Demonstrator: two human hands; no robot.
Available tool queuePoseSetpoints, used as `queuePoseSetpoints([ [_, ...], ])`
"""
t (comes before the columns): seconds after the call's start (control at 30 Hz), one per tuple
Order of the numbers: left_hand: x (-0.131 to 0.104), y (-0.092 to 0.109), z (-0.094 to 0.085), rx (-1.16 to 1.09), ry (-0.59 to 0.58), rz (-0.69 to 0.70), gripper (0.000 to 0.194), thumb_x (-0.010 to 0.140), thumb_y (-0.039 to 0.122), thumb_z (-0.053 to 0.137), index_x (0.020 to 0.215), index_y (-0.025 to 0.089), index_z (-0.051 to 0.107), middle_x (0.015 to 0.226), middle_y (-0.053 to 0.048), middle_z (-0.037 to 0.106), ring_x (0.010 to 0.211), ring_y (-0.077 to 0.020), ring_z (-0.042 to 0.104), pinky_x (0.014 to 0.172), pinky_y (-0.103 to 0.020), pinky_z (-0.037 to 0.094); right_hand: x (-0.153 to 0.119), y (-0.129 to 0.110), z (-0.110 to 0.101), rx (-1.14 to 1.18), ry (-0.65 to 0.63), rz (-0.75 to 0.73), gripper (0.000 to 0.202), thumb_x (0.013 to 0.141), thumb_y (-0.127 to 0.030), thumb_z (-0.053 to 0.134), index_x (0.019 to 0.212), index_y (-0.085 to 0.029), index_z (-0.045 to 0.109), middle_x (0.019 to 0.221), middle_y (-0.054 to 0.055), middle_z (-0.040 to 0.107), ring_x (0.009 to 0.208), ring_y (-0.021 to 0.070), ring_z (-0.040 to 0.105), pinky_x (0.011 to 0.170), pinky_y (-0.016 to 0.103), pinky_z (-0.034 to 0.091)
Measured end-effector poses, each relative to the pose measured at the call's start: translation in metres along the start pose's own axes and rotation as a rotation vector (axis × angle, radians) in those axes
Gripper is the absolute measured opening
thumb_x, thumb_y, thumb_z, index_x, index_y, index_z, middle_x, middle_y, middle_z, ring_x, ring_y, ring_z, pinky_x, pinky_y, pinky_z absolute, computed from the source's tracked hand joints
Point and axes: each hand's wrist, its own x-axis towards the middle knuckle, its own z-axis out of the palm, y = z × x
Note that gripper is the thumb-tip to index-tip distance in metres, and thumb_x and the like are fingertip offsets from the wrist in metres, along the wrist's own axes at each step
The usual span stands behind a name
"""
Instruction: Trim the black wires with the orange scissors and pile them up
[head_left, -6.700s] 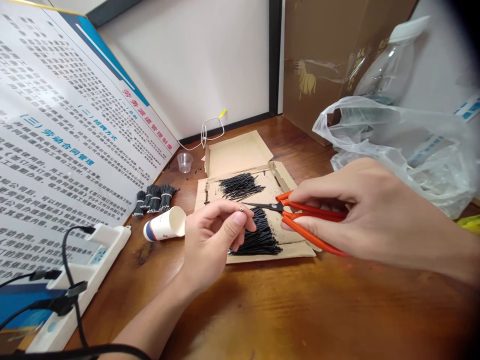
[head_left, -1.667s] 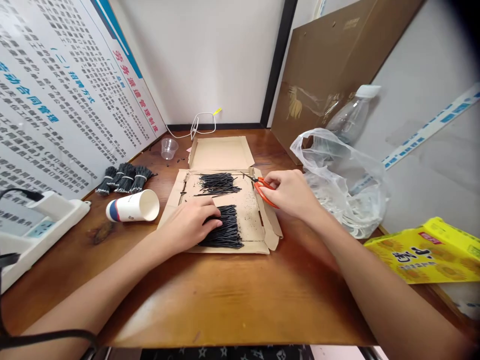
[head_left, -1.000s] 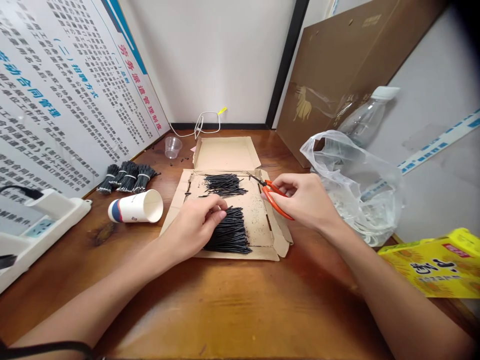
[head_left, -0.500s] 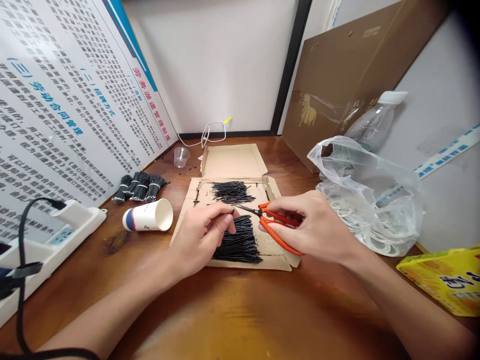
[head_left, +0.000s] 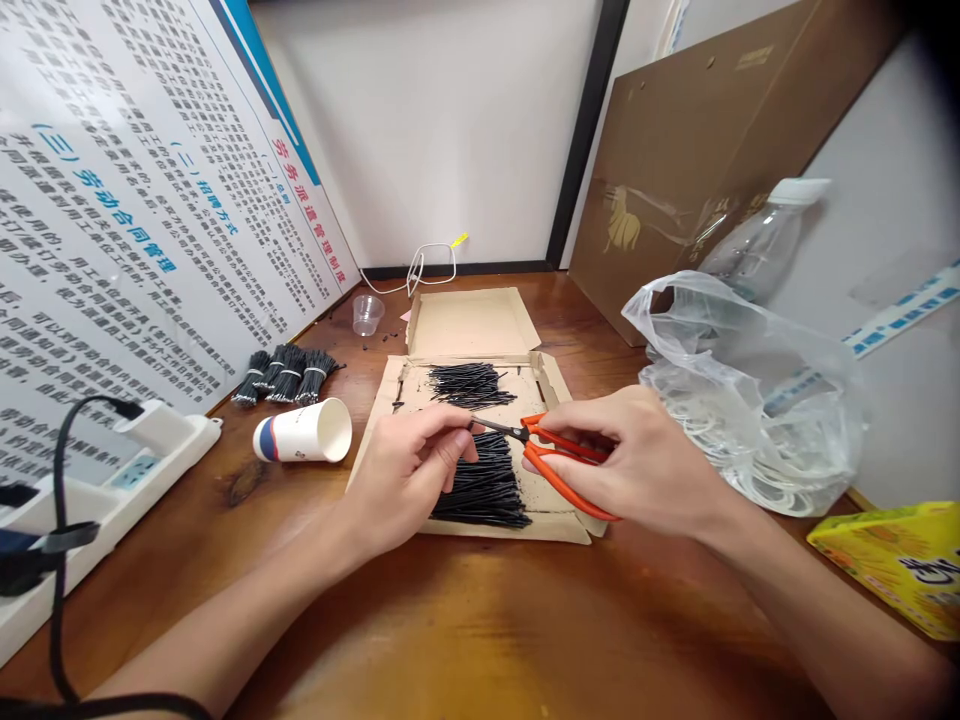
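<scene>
My right hand (head_left: 637, 455) grips the orange-handled scissors (head_left: 559, 470), with the blades pointing left. Their tips reach the fingertips of my left hand (head_left: 412, 460), which pinches a thin black wire; only a dark bit of it shows. Both hands are above an open cardboard box (head_left: 566, 515). In the box lie two piles of short black wires: a smaller far pile (head_left: 469, 383) and a larger near pile (head_left: 484, 490), partly hidden by my left hand.
Left of the box are a paper cup (head_left: 304, 432) on its side, tied black wire bundles (head_left: 289, 375) and a power strip (head_left: 161, 470). A small clear cup (head_left: 367, 315) stands behind. On the right are a plastic bag (head_left: 757, 400) of white loops, a bottle (head_left: 772, 240) and a yellow packet (head_left: 892, 560).
The scissor blades, slightly apart before, have come together by the left fingertips. Both hands keep nearly the same place; the whole view has shifted slightly.
</scene>
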Motion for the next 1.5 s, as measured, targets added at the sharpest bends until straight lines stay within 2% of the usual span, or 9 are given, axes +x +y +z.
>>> queuePoseSetpoints([
  [0.13,0.0004,0.0022,0.0008,-0.025,0.005,-0.040,0.019,0.096,0.018,0.050,0.082,0.014,0.063,0.074,-0.003,0.065,0.045,-0.0045,0.050,0.038,-0.016,0.037,-0.0007,-0.0008,-0.0016,-0.001,-0.024,0.005,0.018,0.080,-0.030,0.063,0.068,-0.019,0.071,0.048,-0.006,0.039,0.047,0.0083,0.029,0.051,0.027,0.027],
  [0.3,-0.0008,-0.0009,0.0015,-0.212,-0.021,-0.151,0.018,0.094,0.027,0.055,0.091,0.013,0.065,0.071,-0.003,0.062,0.045,-0.0087,0.056,0.033,-0.018,0.042,-0.0003,-0.0003,-0.0025,0.000,-0.045,0.021,0.019,0.081,-0.032,0.064,0.068,-0.020,0.070,0.049,-0.006,0.039,0.047,0.0087,0.028,0.050,0.027,0.026],
  [0.6,0.0008,0.0002,0.0017,-0.256,-0.012,-0.225,0.022,0.091,0.034,0.063,0.083,0.013,0.066,0.056,-0.001,0.059,0.039,-0.0079,0.049,0.033,-0.018,0.040,-0.0003,-0.0023,-0.0016,0.003,0.011,-0.013,0.016,0.079,-0.029,0.064,0.066,-0.020,0.070,0.048,-0.006,0.042,0.045,0.0077,0.030,0.050,0.026,0.028],
  [0.93,0.0004,0.0043,0.0010,-0.195,-0.034,-0.202,0.023,0.092,0.030,0.059,0.076,0.014,0.065,0.050,0.000,0.057,0.038,-0.0071,0.046,0.036,-0.018,0.036,-0.0021,-0.0048,0.0020,-0.002,0.005,-0.013,0.015,0.078,-0.029,0.062,0.066,-0.022,0.067,0.049,-0.006,0.047,0.045,0.0078,0.032,0.052,0.027,0.027],
  [1.13,-0.0002,0.0013,-0.0005,-0.142,-0.029,-0.142,0.023,0.093,0.028,0.059,0.078,0.014,0.067,0.052,0.000,0.057,0.041,-0.0079,0.047,0.038,-0.020,0.037,-0.0013,-0.0072,0.0025,0.010,-0.007,-0.018,0.015,0.078,-0.028,0.060,0.066,-0.021,0.067,0.048,-0.006,0.046,0.044,0.0079,0.033,0.053,0.027,0.028],
  [1.33,-0.0005,0.0008,-0.0007,-0.094,0.001,-0.057,0.020,0.092,0.020,0.060,0.076,0.014,0.068,0.059,0.000,0.059,0.047,-0.0074,0.051,0.042,-0.019,0.039,-0.0019,-0.0077,0.0015,0.008,0.018,-0.068,0.011,0.076,-0.022,0.061,0.068,-0.021,0.069,0.048,-0.007,0.049,0.045,0.0071,0.034,0.053,0.027,0.027],
  [1.5,0.0001,-0.0001,-0.0014,-0.115,0.004,-0.046,0.019,0.093,0.022,0.060,0.079,0.013,0.070,0.068,-0.003,0.062,0.051,-0.0080,0.053,0.043,-0.020,0.041,-0.0005,-0.0084,0.0012,0.016,0.053,-0.070,0.013,0.077,-0.022,0.060,0.071,-0.022,0.071,0.048,-0.007,0.049,0.044,0.0073,0.033,0.052,0.027,0.027],
])
